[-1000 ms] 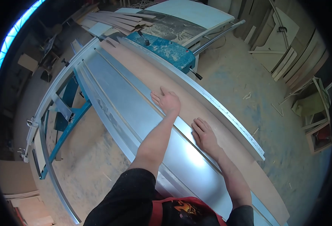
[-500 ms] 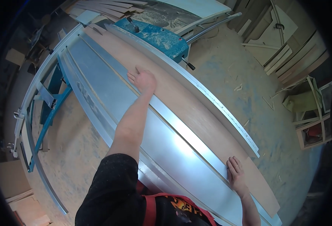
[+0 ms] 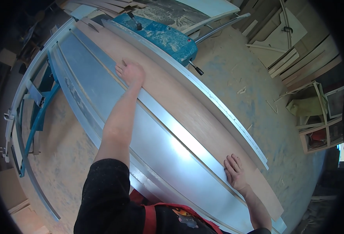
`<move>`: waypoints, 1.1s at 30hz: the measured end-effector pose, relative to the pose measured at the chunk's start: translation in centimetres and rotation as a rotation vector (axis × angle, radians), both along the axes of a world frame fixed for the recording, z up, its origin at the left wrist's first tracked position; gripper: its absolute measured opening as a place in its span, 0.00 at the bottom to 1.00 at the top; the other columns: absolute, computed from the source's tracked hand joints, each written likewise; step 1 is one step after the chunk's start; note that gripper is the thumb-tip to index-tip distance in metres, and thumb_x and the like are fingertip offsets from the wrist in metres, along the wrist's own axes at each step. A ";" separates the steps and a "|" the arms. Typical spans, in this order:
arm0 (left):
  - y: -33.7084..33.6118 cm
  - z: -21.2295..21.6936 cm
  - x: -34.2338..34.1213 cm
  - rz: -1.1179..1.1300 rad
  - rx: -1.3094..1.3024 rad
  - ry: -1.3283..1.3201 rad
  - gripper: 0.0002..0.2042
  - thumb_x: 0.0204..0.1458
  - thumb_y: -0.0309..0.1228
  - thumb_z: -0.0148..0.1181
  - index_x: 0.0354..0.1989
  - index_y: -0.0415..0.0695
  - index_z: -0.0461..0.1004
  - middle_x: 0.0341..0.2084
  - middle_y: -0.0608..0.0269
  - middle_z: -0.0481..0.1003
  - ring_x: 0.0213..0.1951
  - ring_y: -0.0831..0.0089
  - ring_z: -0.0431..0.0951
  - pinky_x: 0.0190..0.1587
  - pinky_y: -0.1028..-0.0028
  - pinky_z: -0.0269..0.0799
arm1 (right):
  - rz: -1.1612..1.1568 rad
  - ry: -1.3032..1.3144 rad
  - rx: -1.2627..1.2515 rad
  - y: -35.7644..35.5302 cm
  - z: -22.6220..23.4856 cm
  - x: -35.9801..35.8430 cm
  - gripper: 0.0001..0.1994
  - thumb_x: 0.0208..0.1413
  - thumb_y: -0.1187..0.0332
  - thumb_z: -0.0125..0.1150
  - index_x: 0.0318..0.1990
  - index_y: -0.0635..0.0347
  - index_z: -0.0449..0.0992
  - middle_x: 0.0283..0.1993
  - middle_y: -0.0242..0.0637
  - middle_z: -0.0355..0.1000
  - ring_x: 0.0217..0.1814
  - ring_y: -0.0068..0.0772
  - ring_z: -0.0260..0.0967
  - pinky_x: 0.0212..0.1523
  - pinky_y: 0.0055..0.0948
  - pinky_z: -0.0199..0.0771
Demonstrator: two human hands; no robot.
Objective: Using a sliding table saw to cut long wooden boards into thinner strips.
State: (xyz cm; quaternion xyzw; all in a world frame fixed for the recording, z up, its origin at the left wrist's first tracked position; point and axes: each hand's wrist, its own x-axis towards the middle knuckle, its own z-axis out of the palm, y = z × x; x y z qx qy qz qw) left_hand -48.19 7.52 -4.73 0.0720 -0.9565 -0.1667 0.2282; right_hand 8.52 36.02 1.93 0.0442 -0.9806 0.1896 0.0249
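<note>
Both hands (image 3: 131,73) (image 3: 235,173) have spread farther apart along the board (image 3: 187,105).

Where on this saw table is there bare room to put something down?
The shiny metal table is bare between the left forearm and the right hand. The wooden board is also bare between the left hand and the right one. It is crowded at the far end, around the blue saw housing.

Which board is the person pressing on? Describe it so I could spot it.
Find the long silvery metal saw table running diagonally. The long brown wooden board lies flat on its far side, against the pale metal fence, under the left hand and right hand. It alone is reddish-brown wood.
</note>
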 end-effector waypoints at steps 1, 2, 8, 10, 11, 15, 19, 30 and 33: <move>-0.4 -0.4 -0.7 -0.009 -0.009 0.009 0.30 0.63 0.42 0.49 0.70 0.38 0.61 0.65 0.27 0.64 0.72 0.39 0.56 0.75 0.50 0.44 | -0.001 -0.010 0.013 -0.4 0.0 -0.7 0.21 0.59 0.74 0.62 0.61 0.63 0.76 0.68 0.51 0.68 0.74 0.60 0.59 0.74 0.56 0.58; -0.7 -0.7 -1.6 -0.012 0.005 0.001 0.30 0.63 0.42 0.49 0.70 0.38 0.61 0.65 0.27 0.64 0.72 0.39 0.56 0.75 0.50 0.44 | 0.003 -0.006 0.021 -0.7 0.0 -1.4 0.21 0.60 0.74 0.62 0.61 0.63 0.76 0.68 0.51 0.68 0.74 0.60 0.59 0.74 0.56 0.58; -3.4 -3.4 -8.7 0.021 -0.123 0.144 0.33 0.59 0.47 0.54 0.67 0.36 0.63 0.58 0.35 0.70 0.64 0.43 0.66 0.70 0.51 0.54 | -0.026 0.015 0.077 -2.8 -1.5 -6.5 0.21 0.61 0.73 0.61 0.62 0.61 0.76 0.69 0.49 0.67 0.75 0.59 0.58 0.74 0.55 0.57; -5.9 -3.8 -10.3 -0.033 -0.144 0.195 0.33 0.55 0.46 0.58 0.63 0.31 0.66 0.56 0.36 0.71 0.63 0.43 0.67 0.67 0.50 0.60 | 0.020 0.008 0.013 -3.7 -1.8 -8.7 0.22 0.62 0.72 0.61 0.64 0.59 0.74 0.70 0.47 0.66 0.76 0.56 0.58 0.75 0.54 0.57; -6.5 -3.7 -10.4 -0.067 -0.108 0.145 0.30 0.54 0.41 0.60 0.59 0.30 0.68 0.55 0.36 0.72 0.61 0.43 0.69 0.66 0.51 0.62 | -0.036 0.014 0.029 -3.6 -1.7 -9.2 0.22 0.62 0.72 0.61 0.64 0.59 0.74 0.70 0.47 0.66 0.76 0.56 0.58 0.75 0.54 0.57; -4.7 -3.5 -6.7 -0.080 -0.059 0.137 0.24 0.54 0.34 0.56 0.55 0.29 0.71 0.57 0.37 0.72 0.62 0.44 0.70 0.66 0.52 0.63 | 0.017 0.040 0.010 -3.9 -1.4 -11.8 0.23 0.63 0.71 0.58 0.67 0.58 0.70 0.73 0.44 0.63 0.78 0.52 0.55 0.77 0.52 0.54; 2.7 -1.8 5.2 -0.130 0.169 0.164 0.24 0.54 0.30 0.52 0.58 0.28 0.70 0.60 0.34 0.70 0.64 0.42 0.67 0.68 0.50 0.61 | 0.017 0.087 0.012 -3.7 -1.2 -12.6 0.23 0.64 0.70 0.56 0.67 0.57 0.69 0.74 0.42 0.61 0.79 0.50 0.52 0.78 0.50 0.51; 14.6 0.8 25.6 0.002 0.172 0.078 0.25 0.57 0.33 0.52 0.62 0.33 0.70 0.63 0.23 0.63 0.69 0.36 0.59 0.72 0.46 0.52 | 0.028 0.289 -0.205 -5.8 -1.6 -16.4 0.20 0.64 0.67 0.55 0.62 0.60 0.72 0.68 0.43 0.68 0.74 0.49 0.59 0.75 0.47 0.56; 14.4 0.5 23.5 0.045 0.137 0.082 0.25 0.58 0.34 0.53 0.62 0.33 0.70 0.63 0.22 0.63 0.69 0.36 0.59 0.72 0.46 0.51 | 0.020 0.370 -0.272 -6.0 -2.0 -18.2 0.18 0.62 0.67 0.59 0.57 0.63 0.76 0.64 0.45 0.71 0.71 0.51 0.62 0.73 0.46 0.60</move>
